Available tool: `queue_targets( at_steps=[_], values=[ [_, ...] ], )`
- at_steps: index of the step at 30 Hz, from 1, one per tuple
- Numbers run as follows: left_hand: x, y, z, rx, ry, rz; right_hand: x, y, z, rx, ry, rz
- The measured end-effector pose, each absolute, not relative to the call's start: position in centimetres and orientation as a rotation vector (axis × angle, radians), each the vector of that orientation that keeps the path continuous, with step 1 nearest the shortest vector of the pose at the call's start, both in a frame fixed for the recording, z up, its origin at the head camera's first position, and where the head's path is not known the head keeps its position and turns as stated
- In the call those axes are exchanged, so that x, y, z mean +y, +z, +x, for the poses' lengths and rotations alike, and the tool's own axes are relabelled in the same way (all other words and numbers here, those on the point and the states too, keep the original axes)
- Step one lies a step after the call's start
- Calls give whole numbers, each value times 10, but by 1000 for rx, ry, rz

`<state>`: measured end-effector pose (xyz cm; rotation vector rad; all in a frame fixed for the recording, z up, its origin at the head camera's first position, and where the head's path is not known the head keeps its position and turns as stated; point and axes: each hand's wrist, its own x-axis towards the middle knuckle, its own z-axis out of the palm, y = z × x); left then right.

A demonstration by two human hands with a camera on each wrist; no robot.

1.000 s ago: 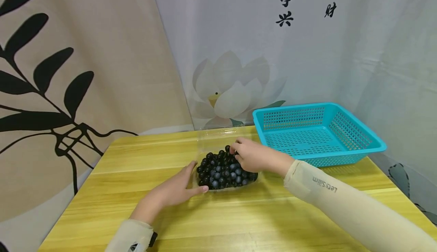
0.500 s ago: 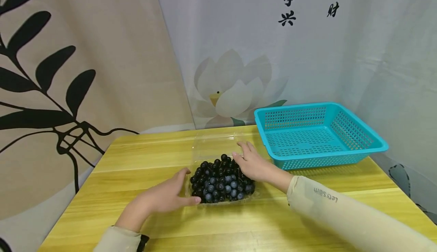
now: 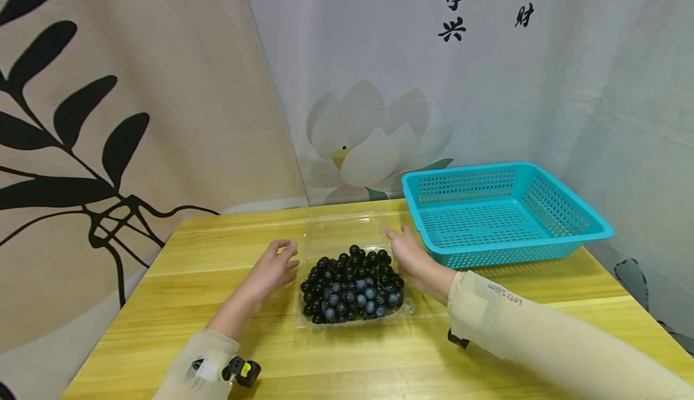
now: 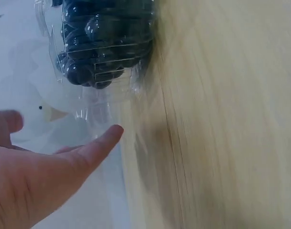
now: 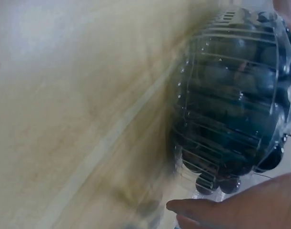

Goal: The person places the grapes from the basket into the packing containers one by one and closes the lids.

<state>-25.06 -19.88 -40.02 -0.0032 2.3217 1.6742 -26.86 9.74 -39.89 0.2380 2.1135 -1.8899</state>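
Dark, round grapes are heaped in a clear plastic clamshell box near the middle of the table. Its transparent lid lies folded back toward the wall. My left hand is held just off the box's left side, fingers loosely bent and nothing in them. At the back right corner, my right hand has its fingertips right by the lid's edge. In the right wrist view, grapes press against the ribbed box wall, and the thumb points along its end. The left thumb stands apart from the box.
A turquoise perforated plastic basket stands at the table's back right, close to my right hand. Behind the wooden table hangs a printed curtain. Sleeves with small black wrist cameras cover both forearms.
My right hand has left the grapes and moved to the box's back right corner. The box has slid toward me. My left hand has come off its left side.
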Motion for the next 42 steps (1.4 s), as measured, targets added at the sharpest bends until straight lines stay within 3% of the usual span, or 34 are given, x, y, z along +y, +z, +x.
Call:
queue_targets(
  at_steps=[16, 42],
  values=[
    [-189, -392, -259, 1997, 2023, -46, 99, -394, -274, 2030, -1925, 151],
    [-178, -387, -282, 1981, 2159, -92, 87, -389, -301, 2342, -1756, 186]
  ],
)
